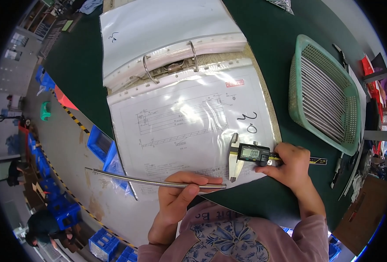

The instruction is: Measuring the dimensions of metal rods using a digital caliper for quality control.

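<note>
My left hand (180, 196) is closed round a thin metal rod (136, 179) close to its right end. The rod's far end sticks out to the left, past the table edge. In my right hand (291, 166) is a digital caliper (253, 153), its display facing up and its jaws closed together. The caliper's jaws point toward the rod's right end, a short gap apart from it. Beneath both lies an open ring binder; its plastic-sleeved drawing sheet (180, 118) shows a long part in outline.
To the right, a green perforated basket (295, 87) holds several metal rods (322, 98). Beyond it, tools lie along the table's right side. Blue crates (101, 146) stand on the floor at left, beside yellow-black striped tape. People (49, 231) work at lower left.
</note>
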`<action>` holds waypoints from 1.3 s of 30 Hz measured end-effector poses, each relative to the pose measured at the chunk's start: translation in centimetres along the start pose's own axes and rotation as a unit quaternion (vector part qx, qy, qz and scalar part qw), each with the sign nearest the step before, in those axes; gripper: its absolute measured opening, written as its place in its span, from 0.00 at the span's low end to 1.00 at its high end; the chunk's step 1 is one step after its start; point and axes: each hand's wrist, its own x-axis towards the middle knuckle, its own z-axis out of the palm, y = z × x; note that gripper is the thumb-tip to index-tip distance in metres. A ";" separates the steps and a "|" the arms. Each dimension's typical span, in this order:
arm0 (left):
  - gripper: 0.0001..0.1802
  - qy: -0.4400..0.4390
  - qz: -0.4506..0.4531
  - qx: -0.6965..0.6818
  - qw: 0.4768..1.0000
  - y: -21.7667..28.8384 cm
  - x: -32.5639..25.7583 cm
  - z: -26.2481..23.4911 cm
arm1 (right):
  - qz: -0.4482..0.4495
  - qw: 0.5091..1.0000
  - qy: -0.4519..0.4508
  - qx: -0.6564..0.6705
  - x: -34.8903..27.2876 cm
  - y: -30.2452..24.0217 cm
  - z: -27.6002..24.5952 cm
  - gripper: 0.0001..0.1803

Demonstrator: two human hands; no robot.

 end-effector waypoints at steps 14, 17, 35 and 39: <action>0.09 0.003 -0.008 0.001 1.000 0.1 0.1 -0.1 | -0.027 0.997 0.047 0.050 -0.1 -0.2 -2.0 0.25; 0.09 0.009 -0.014 -0.002 1.000 0.1 0.2 0.1 | -0.047 0.998 0.032 0.014 -0.2 -0.6 -2.6 0.22; 0.10 0.013 -0.015 0.011 1.000 0.2 0.4 0.3 | -0.093 0.994 0.056 0.007 -0.2 -1.4 -3.1 0.27; 0.10 0.020 -0.011 0.030 0.999 0.0 0.3 0.2 | -0.103 0.993 0.054 0.018 0.1 -1.6 -2.9 0.28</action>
